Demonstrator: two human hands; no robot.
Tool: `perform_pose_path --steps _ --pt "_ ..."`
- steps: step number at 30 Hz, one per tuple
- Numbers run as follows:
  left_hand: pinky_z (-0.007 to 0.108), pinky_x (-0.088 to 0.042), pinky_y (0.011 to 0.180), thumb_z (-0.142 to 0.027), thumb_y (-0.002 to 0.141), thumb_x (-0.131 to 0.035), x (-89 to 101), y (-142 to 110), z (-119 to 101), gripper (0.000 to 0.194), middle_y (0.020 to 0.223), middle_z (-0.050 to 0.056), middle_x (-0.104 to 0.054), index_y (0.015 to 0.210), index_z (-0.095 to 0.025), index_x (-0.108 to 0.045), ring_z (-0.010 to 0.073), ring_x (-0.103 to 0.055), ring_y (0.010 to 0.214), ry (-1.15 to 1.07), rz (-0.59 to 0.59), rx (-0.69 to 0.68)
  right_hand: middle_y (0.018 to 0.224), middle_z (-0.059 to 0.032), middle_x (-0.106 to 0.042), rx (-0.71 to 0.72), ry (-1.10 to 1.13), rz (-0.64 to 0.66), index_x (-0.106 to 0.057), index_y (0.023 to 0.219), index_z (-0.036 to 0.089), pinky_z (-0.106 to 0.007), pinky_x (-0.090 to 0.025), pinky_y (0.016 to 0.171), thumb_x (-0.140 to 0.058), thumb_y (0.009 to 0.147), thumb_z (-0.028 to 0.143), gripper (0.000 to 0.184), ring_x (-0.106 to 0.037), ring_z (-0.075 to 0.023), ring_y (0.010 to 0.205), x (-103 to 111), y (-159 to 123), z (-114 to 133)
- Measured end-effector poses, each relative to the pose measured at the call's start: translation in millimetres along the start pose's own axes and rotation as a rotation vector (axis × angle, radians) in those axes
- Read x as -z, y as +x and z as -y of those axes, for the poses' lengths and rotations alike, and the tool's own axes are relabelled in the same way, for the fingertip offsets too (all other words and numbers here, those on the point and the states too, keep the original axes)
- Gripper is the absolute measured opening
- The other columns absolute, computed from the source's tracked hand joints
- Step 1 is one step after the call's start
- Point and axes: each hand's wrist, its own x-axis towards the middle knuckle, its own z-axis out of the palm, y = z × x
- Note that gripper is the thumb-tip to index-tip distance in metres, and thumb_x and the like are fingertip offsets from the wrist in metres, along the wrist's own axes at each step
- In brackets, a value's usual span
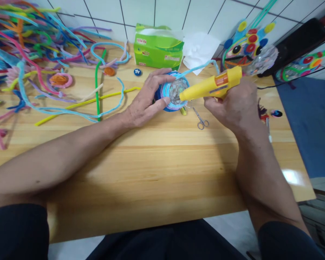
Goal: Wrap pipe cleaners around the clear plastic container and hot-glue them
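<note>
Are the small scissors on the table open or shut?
Shut, it seems: the scissors show their blades together, in one narrow line.

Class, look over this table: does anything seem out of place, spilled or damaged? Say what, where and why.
The pipe cleaners on the left of the table look untidy: they lie in a tangled heap, with loose strands straying toward the left hand. Nothing looks plainly spilled or damaged.

I'm at a craft spot, whether home or workshop I can't tell: a wooden table (151,162) against a white tiled wall (168,12), pipe cleaners (34,59) heaped far left, scissors (202,123), decorated figures (251,48) far right, my yellow glue gun (200,88).
</note>
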Motion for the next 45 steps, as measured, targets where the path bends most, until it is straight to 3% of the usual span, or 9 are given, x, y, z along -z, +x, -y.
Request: perform_pose_path --steps 8,16,23,29,37,45 --pt "0.074 -0.046 0.15 -0.075 0.116 -0.066 1.3 0 1 0.065 0.186 0.011 -0.06 0.171 -0.042 -0.062 0.0429 -0.053 0.178 -0.009 0.003 -0.022 0.11 -0.0143 -0.088 0.008 -0.002 -0.026 -0.079 0.114 0.029 -0.058 -0.067 0.101 -0.067 0.096 0.03 0.022 -0.084 -0.0423 0.114 0 0 2" --pt "0.072 -0.046 0.15 -0.077 0.118 -0.061 0.2 0 -5 0.064 0.186 0.012 -0.06 0.171 -0.04 -0.062 0.0412 -0.053 0.179 0.008 -0.006 0.012 0.115 -0.0191 -0.088 0.013 -0.03 0.019 -0.078 0.116 0.023 -0.059 -0.066 0.101 -0.07 0.092 0.029 0.026 -0.085 -0.0466 0.118 -5 1 -1" --pt "0.076 -0.046 0.149 -0.07 0.119 -0.062 2.1 -1 -5 0.063 0.188 0.014 -0.058 0.173 -0.038 -0.059 0.0421 -0.052 0.179 0.014 0.015 -0.012 0.113 -0.0161 -0.088 0.012 -0.019 -0.012 -0.077 0.115 0.027 -0.059 -0.067 0.101 -0.069 0.093 0.027 0.024 -0.085 -0.0456 0.116 -2 -1 2" --pt "0.078 -0.047 0.149 -0.074 0.114 -0.068 -0.3 0 4 0.065 0.186 0.008 -0.061 0.172 -0.046 -0.062 0.0424 -0.052 0.179 -0.015 -0.015 -0.009 0.119 -0.019 -0.089 0.01 -0.021 0.007 -0.077 0.117 0.025 -0.059 -0.067 0.102 -0.069 0.091 0.024 0.027 -0.085 -0.0455 0.116 0 2 2" --pt "0.073 -0.047 0.15 -0.076 0.117 -0.063 2.7 0 -7 0.063 0.187 0.011 -0.059 0.17 -0.042 -0.062 0.0424 -0.053 0.18 0.001 0.0 0.018 0.122 -0.0176 -0.088 -0.01 -0.044 0.01 -0.078 0.117 0.026 -0.06 -0.066 0.104 -0.07 0.092 0.027 0.026 -0.084 -0.045 0.118 -2 -1 3" --pt "0.074 -0.046 0.151 -0.075 0.116 -0.065 1.2 -1 0 0.064 0.188 0.008 -0.059 0.173 -0.046 -0.061 0.0402 -0.052 0.18 0.003 0.0 0.007 0.121 -0.0187 -0.09 0.012 -0.065 0.021 -0.079 0.118 0.025 -0.058 -0.066 0.1 -0.073 0.092 0.027 0.027 -0.083 -0.045 0.115 -1 0 1"
